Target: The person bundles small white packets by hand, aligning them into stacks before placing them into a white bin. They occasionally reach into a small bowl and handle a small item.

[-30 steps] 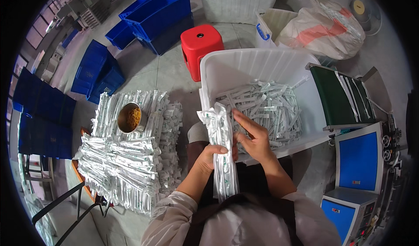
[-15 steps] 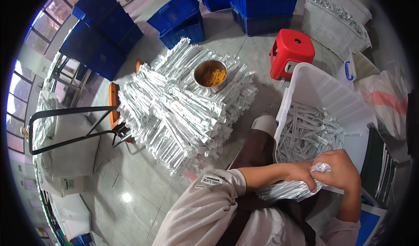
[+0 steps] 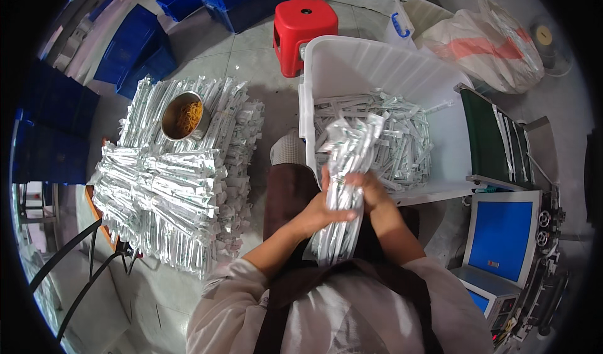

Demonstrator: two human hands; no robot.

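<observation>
Both hands are closed round a bundle of long, thin silver-and-white packets [image 3: 355,142] in front of my body. My left hand [image 3: 321,216] wraps its lower left side, the thumb lying across the front. Higher up on the right, my right hand [image 3: 372,194] grips the same bundle, slightly blurred. The bundle's far end reaches over a white plastic bin [image 3: 383,68], where many loose packets [image 3: 405,144] of the same kind lie jumbled. To the left rises a large stack of similar bundles [image 3: 163,181]. On that stack sits a metal cup [image 3: 200,128] with thin yellow-orange bands inside.
A red stool [image 3: 306,24] stands beyond the bin. Blue crates [image 3: 135,53] are at the far left. On the right are a green conveyor belt [image 3: 483,134] and a machine with a blue screen [image 3: 502,231]. A white sack [image 3: 483,49] lies at far right.
My view has turned to the right. The bundle lay sideways across my lap with both hands at its right end; now it points away from me, with the hands around its middle.
</observation>
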